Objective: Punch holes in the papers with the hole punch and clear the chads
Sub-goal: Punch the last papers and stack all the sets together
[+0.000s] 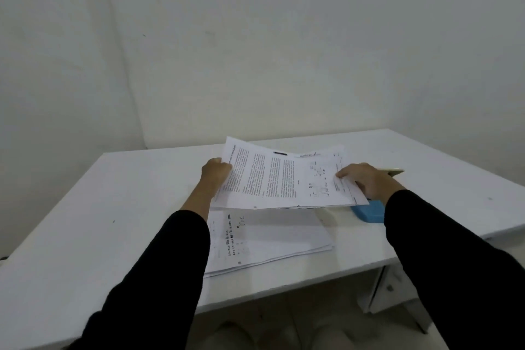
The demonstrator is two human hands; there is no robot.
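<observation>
Held sheets (287, 176): a thin printed sheaf lifted clear of the desk, sagging in the middle, long axis running left to right between the two hands.
Left hand (213, 175): at the sheaf's left short edge, grip closed on that edge with the fingers hidden beneath the paper.
Right hand (366, 179): at the right short edge, grip pinching the sheets, thumb on top.
Hole punch (369, 212): blue body on the desk, just below and nearer than the right hand, partly hidden by the right sleeve and the sheaf's right corner; a pale lever tip (393, 172) shows beyond the hand.
Governing relation: the punch lies at the right end of the sheaf, so the right hand is nearer; judged next, the right short edge would feed into the punch.
Lower stack (270, 241): papers lying flat on the desk under the sheaf; two punched holes seem to show along its near edge.
Writing: columns of print and small diagrams, too blurred to read; no brand visible.
Desk (85, 221): white, set in a wall corner.
</observation>
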